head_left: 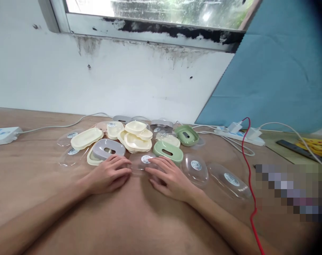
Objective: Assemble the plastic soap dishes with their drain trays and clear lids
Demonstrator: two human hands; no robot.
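My left hand [111, 174] rests on the tabletop with loosely stretched fingers and holds nothing. Its fingertips lie at the left edge of a clear plastic cover [137, 161] with a round label. From the other side, the spread fingers of my right hand [171, 178] reach over that cover's right edge. Just beyond my left hand is a grey oval piece with a slot [99, 147]. A green slotted piece [161, 147] sits beyond my right hand. Several cream plastic pieces [138, 141] are piled in the middle, behind the clear cover.
More clear covers lie to the right, including a long one [219, 175]. A second green piece [186, 132] sits farther back. A red cable [247, 159] runs down the right side from a power strip [253, 140]. Another white power strip [6, 136] is at far left.
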